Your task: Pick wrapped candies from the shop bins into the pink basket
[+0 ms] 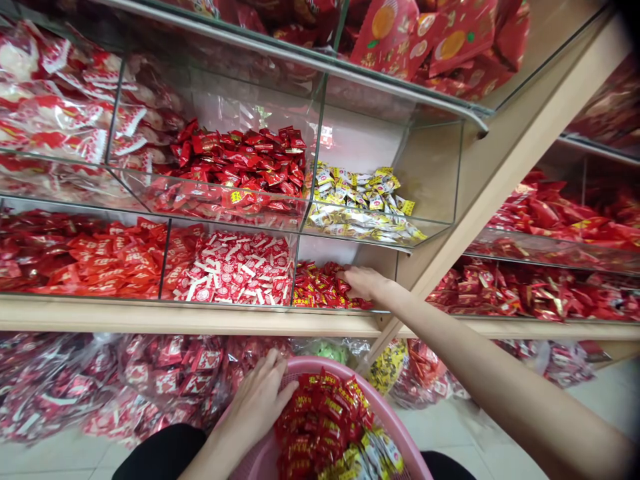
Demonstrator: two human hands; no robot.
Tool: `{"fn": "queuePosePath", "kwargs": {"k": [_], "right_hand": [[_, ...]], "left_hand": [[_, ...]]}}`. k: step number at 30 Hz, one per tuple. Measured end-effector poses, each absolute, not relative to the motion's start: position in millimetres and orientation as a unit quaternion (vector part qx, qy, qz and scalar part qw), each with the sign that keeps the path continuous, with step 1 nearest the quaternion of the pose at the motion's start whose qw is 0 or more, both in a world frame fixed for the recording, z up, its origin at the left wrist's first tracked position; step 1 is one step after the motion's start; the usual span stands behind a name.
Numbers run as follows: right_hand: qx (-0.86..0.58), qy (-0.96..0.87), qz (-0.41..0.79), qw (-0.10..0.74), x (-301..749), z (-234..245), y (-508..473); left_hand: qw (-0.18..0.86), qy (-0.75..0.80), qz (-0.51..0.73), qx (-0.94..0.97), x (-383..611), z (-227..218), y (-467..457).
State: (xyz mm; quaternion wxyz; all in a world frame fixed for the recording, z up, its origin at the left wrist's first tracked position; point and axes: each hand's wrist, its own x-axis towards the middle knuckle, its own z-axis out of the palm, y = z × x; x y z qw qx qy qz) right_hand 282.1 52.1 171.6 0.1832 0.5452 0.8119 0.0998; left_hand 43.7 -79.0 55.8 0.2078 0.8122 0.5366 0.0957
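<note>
The left hand grasps the rim of the pink basket, red packets to its right; the right hand touches red sweets, mostly left of its fingers; whether it grasps any, I cannot tell.

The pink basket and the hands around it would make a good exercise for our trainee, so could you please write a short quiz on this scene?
1. Multiple choice: which hand is at the rim of the pink basket?
A) left
B) right
C) neither

2. True or false: the right hand is reaching into the topmost shelf in view.

3. Fill in the colours: besides its red packets, the pink basket also holds some ____ packets.

Key:
1. A, the left hand.
2. False; it is at the red shelf packets on the lowest shelf.
3. Yellow-and-white.
</note>
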Motion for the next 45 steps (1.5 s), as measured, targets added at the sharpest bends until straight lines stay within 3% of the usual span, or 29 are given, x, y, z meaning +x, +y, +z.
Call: {"fn": "queuePosePath", "kwargs": {"k": [12, 29, 34, 38, 42, 45], "right_hand": [[0.569, 0.794, 0.106, 0.188, 279, 170, 53], [0.575, 0.800, 0.134, 0.107, 285, 187, 37], [0.553, 0.829, 0.060, -0.054, 275, 200, 0], [0.478, 0.862, -0.077, -0.149, 262, 181, -48], [0.431, 0.878, -0.171, -0.122, 253, 140, -88], [0.448, 0.870, -0.183, -0.094, 249, 115, -103]], "left_hand": [[0.214, 0.530, 0.108, 0.814, 42, 54, -79], [0.207, 0.531, 0.105, 0.815, 41, 53, -78], [0.215, 0.511, 0.131, 0.822, 39, 51, -76], [0.230, 0.499, 0.174, 0.817, 40, 53, -75], [0.291, 0.434, 0.300, 0.798, 43, 64, -76], [0.429, 0.382, 0.291, 0.765, 44, 72, -81]]}}
